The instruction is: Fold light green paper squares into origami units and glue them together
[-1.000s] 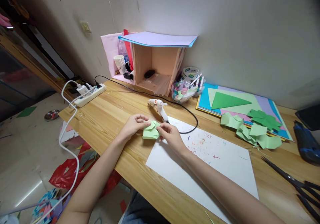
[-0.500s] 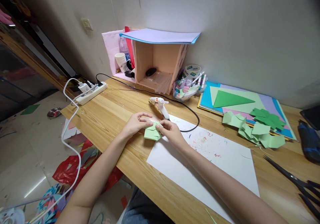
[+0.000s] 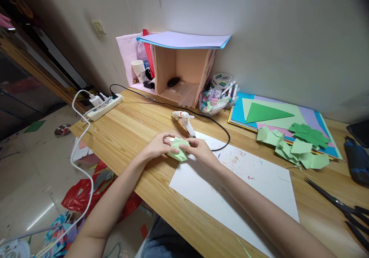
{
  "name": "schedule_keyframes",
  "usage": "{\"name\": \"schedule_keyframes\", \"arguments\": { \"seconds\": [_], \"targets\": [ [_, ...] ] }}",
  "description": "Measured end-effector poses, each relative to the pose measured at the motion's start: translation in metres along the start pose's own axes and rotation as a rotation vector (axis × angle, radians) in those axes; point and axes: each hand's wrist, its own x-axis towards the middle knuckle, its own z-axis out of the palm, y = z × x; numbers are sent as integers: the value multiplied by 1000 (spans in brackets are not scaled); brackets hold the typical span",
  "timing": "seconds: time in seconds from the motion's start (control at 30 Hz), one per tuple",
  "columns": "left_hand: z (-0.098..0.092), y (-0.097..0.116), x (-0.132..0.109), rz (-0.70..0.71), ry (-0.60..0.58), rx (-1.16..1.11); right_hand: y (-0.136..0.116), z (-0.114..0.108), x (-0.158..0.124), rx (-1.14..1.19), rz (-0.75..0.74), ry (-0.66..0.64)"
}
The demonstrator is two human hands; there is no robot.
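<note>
A small folded piece of light green paper (image 3: 179,154) is held between both hands, just over the left edge of the white sheet (image 3: 245,188). My left hand (image 3: 158,146) pinches its left side, with the thumb on the paper's face. From the other side my right hand (image 3: 198,150) grips it, thumb on the front and fingers behind. Crease lines show on the paper. Just beyond the hands stands a white glue gun (image 3: 184,120) with a black cord. Several light green folded paper pieces (image 3: 292,148) lie to the right.
Black scissors (image 3: 340,204) lie at the right. Coloured paper sheets (image 3: 238,110) are stacked at the back right, near a clear bowl (image 3: 211,110) of scraps. An open box (image 3: 184,64) stands against the wall. A power strip (image 3: 105,109) sits at the left edge.
The green paper has turned and shifted slightly to the right in my hands. My left thumb now lies farther over its face.
</note>
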Motion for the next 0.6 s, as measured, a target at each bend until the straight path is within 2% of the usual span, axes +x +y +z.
{"name": "schedule_keyframes", "arguments": {
  "seconds": [0.1, 0.27, 0.6],
  "targets": [
    [0, -1, 1, 29, -34, 36, -2, -2, 2, -3, 50, -30],
    [-1, 0, 1, 36, -25, 49, -2, -3, 3, -10, 87, 8],
    [0, 1, 1, 84, 87, 22, 5, -2, 2, -34, 24, 132]
  ]
}}
